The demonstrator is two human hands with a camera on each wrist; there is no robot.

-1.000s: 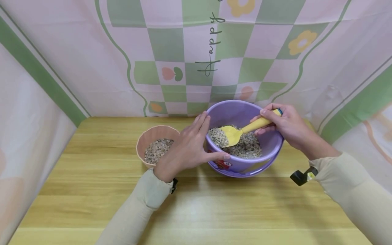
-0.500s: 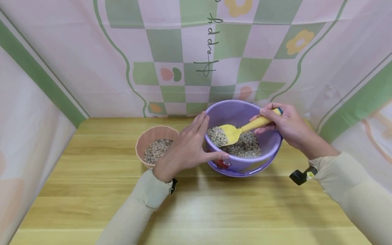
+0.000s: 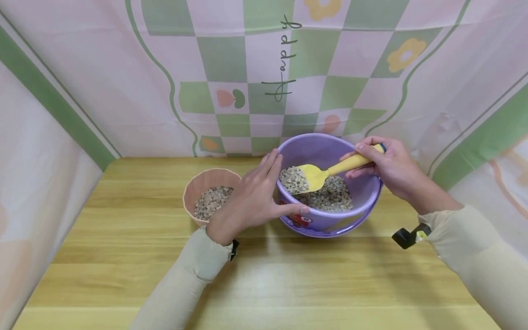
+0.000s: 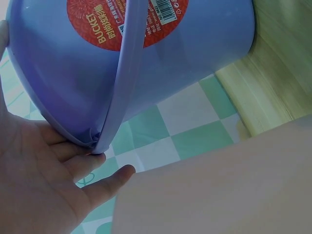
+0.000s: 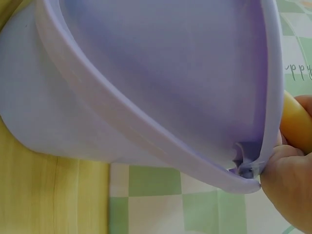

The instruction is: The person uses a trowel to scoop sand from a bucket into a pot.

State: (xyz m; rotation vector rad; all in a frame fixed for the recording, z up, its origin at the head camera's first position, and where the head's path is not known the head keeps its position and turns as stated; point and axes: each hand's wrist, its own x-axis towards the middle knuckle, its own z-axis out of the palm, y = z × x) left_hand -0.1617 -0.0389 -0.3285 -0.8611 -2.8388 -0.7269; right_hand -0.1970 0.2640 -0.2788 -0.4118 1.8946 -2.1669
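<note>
My right hand (image 3: 389, 167) grips the handle of a yellow toy shovel (image 3: 316, 178), whose blade carries a heap of gravel (image 3: 294, 179). The blade is inside a purple bucket (image 3: 311, 149), over its left part, with more gravel (image 3: 330, 197) at the bottom. In the right wrist view the shovel handle (image 5: 295, 122) shows behind the bucket rim. Extended fingers of my left hand (image 3: 249, 197) lie against the bucket's left side, the thumb along its near rim. The left wrist view shows those fingertips below the rim, near the bucket's carrying handle (image 4: 127, 73).
Left of the bucket stands a peach fluted bowl (image 3: 194, 188), holding gravel and partly hidden by my left hand. Both stand on a wooden table (image 3: 136, 261). A checked cloth (image 3: 268, 126) hangs close behind, with cloth at both sides too.
My right hand and the shovel have shifted slightly up and to the right, the gravel still on the blade. The left hand and bucket stay in place.
</note>
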